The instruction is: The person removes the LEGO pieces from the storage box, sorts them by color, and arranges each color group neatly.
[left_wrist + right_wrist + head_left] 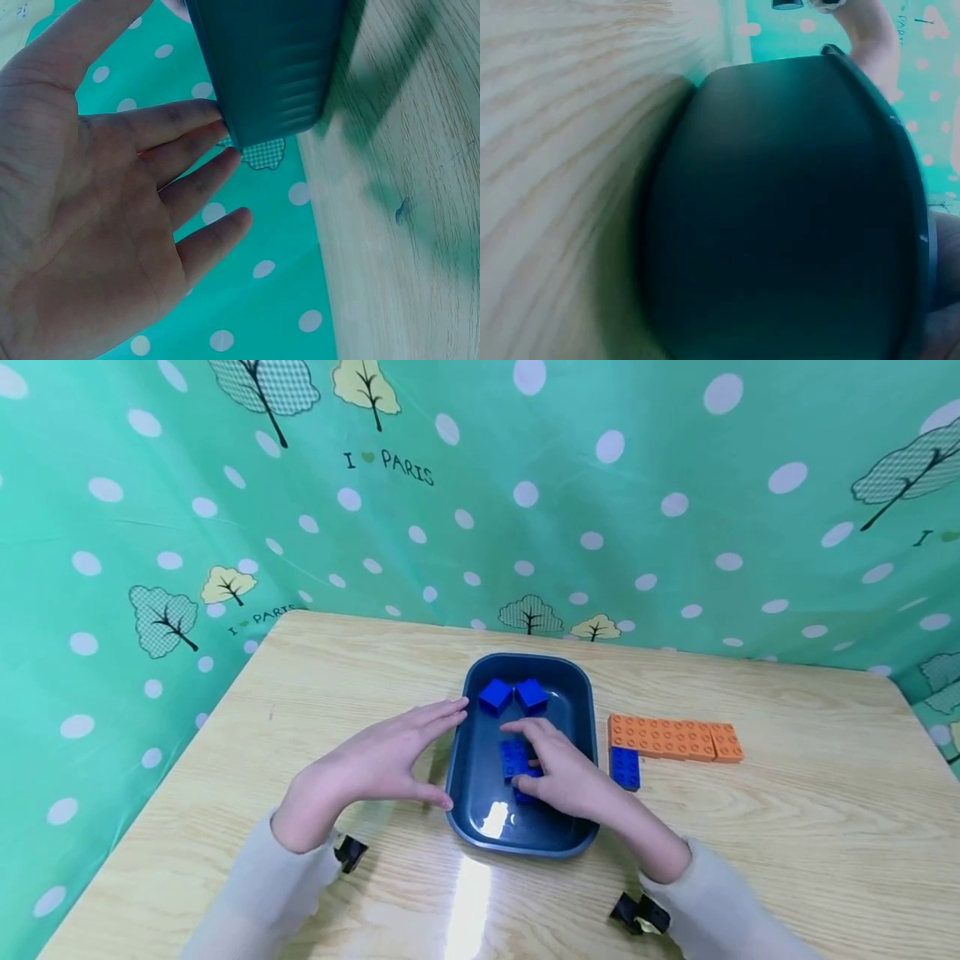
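Observation:
A dark blue plastic box point(480, 814) stands on the table, with several blue toy building bricks inside. Two of these bricks point(496, 696) lie at its far end. My left hand point(386, 760) is at the box's left rim, fingers extended and touching it; in the left wrist view the palm of that hand point(112, 210) faces the box wall point(277, 67). Inside the box, my right hand point(562, 772) reaches over a blue brick point(513, 758) and another one partly hidden under the thumb. Its thumb and index finger are spread apart. The box's outer wall point(780, 210) fills most of the right wrist view.
Right of the box, a row of orange bricks point(660, 737) lies on the wooden table point(810, 810), and a blue brick point(625, 768) sits against its near left side. A green dotted cloth point(480, 510) hangs behind the table.

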Available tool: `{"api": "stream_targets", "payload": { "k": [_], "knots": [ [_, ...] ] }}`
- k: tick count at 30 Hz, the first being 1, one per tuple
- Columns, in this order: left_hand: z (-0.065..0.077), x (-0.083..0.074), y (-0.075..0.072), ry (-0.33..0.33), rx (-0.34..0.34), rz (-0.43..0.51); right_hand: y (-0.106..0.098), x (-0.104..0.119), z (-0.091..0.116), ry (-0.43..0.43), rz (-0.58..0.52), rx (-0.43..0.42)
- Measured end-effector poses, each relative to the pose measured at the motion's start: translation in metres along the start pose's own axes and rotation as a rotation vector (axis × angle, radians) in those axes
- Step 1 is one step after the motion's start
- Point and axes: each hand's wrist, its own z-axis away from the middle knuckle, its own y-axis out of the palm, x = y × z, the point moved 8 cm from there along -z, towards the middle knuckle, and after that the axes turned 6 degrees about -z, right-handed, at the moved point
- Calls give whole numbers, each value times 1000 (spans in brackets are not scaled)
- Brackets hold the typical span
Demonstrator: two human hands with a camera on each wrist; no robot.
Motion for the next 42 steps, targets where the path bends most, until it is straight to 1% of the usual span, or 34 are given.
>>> {"api": "stream_targets", "payload": {
  "k": [4,8,11,16,18,25,30,34,38,42],
  "knots": [
    [-1,2,0,-8,1,-2,10,-3,-6,53,89,26],
    [-3,2,0,1,-2,-8,13,-5,-10,74,129,3],
    [-5,2,-1,5,-4,-20,12,-5,-13,72,141,-29],
    [-7,4,-1,-4,-2,-25,13,-4,-21,51,204,-54],
    [-6,5,0,-9,1,-17,15,-4,-23,49,211,-62],
    [-5,9,3,-27,-1,8,15,-3,-24,33,187,-81],
    [-5,9,6,-30,3,25,13,-1,-21,-2,163,-103],
    [-3,9,9,-20,5,43,14,2,-17,-47,134,-111],
    [-1,9,8,8,-28,74,10,6,-14,-81,79,-139],
    [-1,10,9,40,-62,114,5,8,-12,-77,33,-159]
  ]
}}
